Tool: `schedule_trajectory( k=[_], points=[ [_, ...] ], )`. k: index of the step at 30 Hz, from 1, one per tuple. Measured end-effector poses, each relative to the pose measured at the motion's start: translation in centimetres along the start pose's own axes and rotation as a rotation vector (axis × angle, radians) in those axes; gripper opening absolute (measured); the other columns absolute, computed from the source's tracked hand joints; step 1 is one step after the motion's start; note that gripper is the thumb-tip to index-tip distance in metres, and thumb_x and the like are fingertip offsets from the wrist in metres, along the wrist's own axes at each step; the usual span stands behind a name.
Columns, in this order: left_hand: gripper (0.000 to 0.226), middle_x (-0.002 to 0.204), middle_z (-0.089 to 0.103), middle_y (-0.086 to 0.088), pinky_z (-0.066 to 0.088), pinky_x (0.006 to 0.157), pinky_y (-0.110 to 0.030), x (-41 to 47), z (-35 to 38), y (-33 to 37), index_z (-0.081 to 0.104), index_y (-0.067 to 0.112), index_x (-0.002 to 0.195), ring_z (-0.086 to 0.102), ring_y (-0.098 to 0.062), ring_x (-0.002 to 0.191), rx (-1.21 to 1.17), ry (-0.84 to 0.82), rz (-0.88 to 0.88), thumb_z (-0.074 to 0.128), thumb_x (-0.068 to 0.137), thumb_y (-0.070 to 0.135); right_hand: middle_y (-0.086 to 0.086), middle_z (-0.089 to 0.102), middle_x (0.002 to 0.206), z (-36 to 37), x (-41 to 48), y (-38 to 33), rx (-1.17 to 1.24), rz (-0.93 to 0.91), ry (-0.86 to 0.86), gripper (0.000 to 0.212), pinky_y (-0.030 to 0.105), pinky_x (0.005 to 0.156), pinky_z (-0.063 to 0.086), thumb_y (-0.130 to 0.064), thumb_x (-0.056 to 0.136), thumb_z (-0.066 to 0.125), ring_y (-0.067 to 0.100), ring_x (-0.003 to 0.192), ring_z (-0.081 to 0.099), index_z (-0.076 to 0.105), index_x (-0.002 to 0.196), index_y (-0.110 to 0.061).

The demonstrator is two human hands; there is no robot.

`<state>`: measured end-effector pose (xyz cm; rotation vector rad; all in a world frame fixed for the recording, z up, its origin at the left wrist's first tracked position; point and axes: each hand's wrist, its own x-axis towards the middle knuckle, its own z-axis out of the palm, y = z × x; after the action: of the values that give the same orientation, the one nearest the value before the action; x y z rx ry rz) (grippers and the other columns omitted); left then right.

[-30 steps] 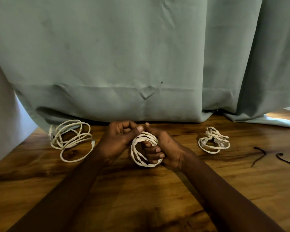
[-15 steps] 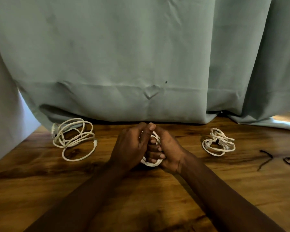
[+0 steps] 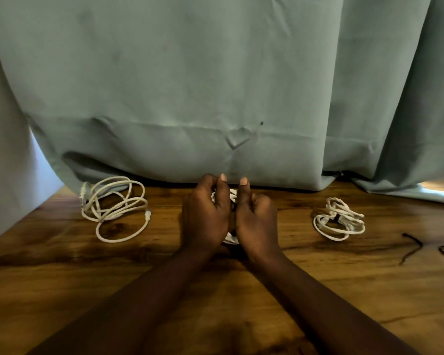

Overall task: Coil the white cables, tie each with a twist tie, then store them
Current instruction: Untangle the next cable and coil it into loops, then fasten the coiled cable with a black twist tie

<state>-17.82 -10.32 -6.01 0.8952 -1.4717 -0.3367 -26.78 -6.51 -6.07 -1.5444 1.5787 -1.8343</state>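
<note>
Head view of a wooden bench (image 3: 215, 303) backed by a grey-green curtain (image 3: 215, 85). At centre, the left hand (image 3: 205, 216) and right hand (image 3: 256, 221) are pressed side by side around a coiled white cable (image 3: 231, 239), which stands on edge between the palms. Only slivers of the coil show, one at the base of the hands and one at 12 o'clock between the thumbs. The fingers (image 3: 207, 183) of both hands are curled in on the coil and hold it, and both thumbs point up. How the far-side fingers lie cannot be told. At 9 o'clock from the hands, well apart, a loose white cable (image 3: 113, 208) lies in open, untied loops on the bench, just before the curtain hem. At 3 o'clock, a bundled white cable (image 3: 326, 230) lies flat, bound across its middle by a black tie (image 3: 336, 218). Further toward 3 o'clock, near the frame edge, two spare black twist ties (image 3: 412, 248) lie apart on the wood.
</note>
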Motion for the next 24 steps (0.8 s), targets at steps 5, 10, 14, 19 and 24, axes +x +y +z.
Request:
schedule_trajectory(
  k=[5, 10, 14, 19, 24],
  points=[
    [0.038, 0.062, 0.054, 0.005, 0.048, 0.054, -0.047, -0.5, -0.3, 1.0, 0.055, 0.015, 0.078, 0.051, -0.01, 0.055, -0.147, -0.036, -0.013, 0.048, 0.109, 0.035, 0.001, 0.05, 0.044, -0.5, 0.4, -0.7, -0.16, -0.152, 0.083, 0.067, 0.044, 0.044, 0.039, -0.046, 0.11, 0.035, 0.019, 0.039, 0.047, 0.052, 0.055, -0.011],
    [0.044, 0.077, 0.072, -0.002, 0.058, 0.066, -0.05, -2.0, -1.4, 2.4, 0.066, 0.02, 0.094, 0.072, -0.019, 0.07, -0.311, -0.317, -0.049, 0.045, 0.103, 0.058, -0.01, 0.04, 0.04, -4.8, -0.1, -1.4, -0.228, -0.216, 0.096, 0.062, 0.036, 0.045, 0.03, -0.041, 0.109, 0.042, 0.007, 0.038, 0.036, 0.037, 0.05, -0.022],
    [0.04, 0.095, 0.073, 0.013, 0.061, 0.07, -0.045, -3.6, -1.5, 4.0, 0.062, 0.037, 0.109, 0.072, -0.008, 0.084, -0.315, -0.491, 0.006, 0.041, 0.096, 0.068, -0.003, 0.046, 0.049, -13.0, -2.5, -1.0, -0.085, 0.036, 0.181, 0.061, 0.034, 0.046, 0.035, -0.06, 0.101, 0.047, 0.015, 0.045, 0.043, 0.047, 0.055, -0.02],
    [0.008, 0.086, 0.069, 0.018, 0.052, 0.063, -0.024, -5.4, 1.1, 8.6, 0.069, 0.029, 0.095, 0.066, 0.001, 0.082, -0.142, -0.611, 0.35, 0.064, 0.101, 0.03, 0.006, 0.036, 0.047, -23.5, -5.1, -1.2, 0.037, 0.256, 0.396, 0.052, 0.018, 0.037, 0.037, -0.041, 0.109, 0.042, 0.01, 0.033, 0.03, 0.047, 0.068, -0.01],
    [0.004, 0.092, 0.07, 0.013, 0.054, 0.077, -0.036, -8.3, 9.3, 13.2, 0.068, 0.03, 0.097, 0.063, -0.004, 0.087, 0.006, -0.851, 0.487, 0.064, 0.096, 0.028, 0.006, 0.06, 0.052, -29.9, -6.0, 2.4, -0.272, 0.292, 0.601, 0.068, 0.057, 0.063, 0.054, -0.063, 0.098, 0.04, 0.028, 0.053, 0.058, 0.055, 0.059, -0.009]
  ],
)
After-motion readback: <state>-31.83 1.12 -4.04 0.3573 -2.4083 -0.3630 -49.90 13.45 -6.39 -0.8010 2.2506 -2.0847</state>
